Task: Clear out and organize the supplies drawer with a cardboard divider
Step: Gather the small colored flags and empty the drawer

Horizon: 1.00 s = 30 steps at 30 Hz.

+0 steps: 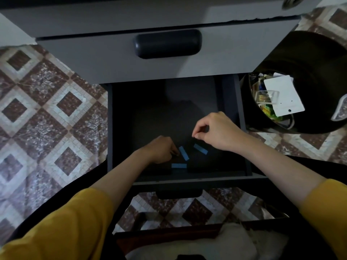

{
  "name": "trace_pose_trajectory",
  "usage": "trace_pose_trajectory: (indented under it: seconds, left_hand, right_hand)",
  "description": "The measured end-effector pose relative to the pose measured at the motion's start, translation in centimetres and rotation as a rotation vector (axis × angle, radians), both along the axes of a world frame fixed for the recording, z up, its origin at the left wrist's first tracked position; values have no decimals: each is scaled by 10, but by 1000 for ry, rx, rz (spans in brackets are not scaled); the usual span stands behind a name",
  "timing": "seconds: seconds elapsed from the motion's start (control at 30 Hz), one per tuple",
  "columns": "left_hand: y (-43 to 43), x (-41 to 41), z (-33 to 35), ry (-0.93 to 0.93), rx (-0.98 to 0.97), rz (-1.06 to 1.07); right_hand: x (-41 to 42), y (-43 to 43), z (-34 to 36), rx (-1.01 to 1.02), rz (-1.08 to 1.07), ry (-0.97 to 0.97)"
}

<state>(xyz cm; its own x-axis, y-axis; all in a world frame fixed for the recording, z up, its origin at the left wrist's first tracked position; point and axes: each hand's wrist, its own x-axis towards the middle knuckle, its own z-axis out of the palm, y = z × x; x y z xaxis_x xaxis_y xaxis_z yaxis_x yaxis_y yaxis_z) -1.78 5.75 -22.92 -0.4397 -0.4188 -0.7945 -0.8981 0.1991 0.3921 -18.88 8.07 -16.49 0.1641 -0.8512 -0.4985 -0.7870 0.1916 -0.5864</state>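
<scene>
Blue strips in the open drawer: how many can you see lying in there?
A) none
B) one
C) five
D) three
D: three blue strips lie apart from one another on the dark floor of the drawer, near its front wall. One is right by the fingertips of the left hand, one is just below the right hand, and one is nearest the front.

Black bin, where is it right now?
In the head view, the black bin sits on the tiled floor right of the open drawer, just beyond the right hand.
</scene>
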Motion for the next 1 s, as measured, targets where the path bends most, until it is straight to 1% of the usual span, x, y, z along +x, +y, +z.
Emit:
trace_pose_trajectory:
  seconds: [0.07, 0.13, 0.17, 0.27, 0.37, 0.53, 0.6, 0.7, 0.83, 0.9, 1.0]
  left_hand:
    - [-1, 0, 0, 0, 76, 60]
    - [3, 0, 0, -26, 200, 22]
    - [4, 1, -1, -37, 229, -16]
    - [5, 2, -3, -85, 235, -112]
    - [4, 3, -4, -89, 231, -97]
    - [-12, 4, 3, 6, 9, 156]
    - [-16, 4, 1, -15, -102, 232]
    - [-12, 4, -7, -135, -272, 192]
    - [5, 0, -15, -175, -263, 74]
    - [11, 0, -19, -178, -305, 10]
    - [13, 2, -20, -189, -338, 2]
  right_hand:
    - [0, 0, -1, 10, 3, 3]
    - [1, 1, -1, 20, 9, 3]
    - [2, 1, -1, 22, 11, 3]
    - [2, 1, -1, 22, 15, 3]
    - [2, 1, -1, 26, 18, 5]
    - [1, 0, -2, 16, 16, 9]
    - [1, 0, -2, 17, 25, 6]
    - [2, 0, -2, 23, 21, 7]
    - [0, -1, -2, 14, 0, 8]
    - [-1, -1, -2, 13, -4, 15]
    - [-1, 0, -2, 16, -3, 16]
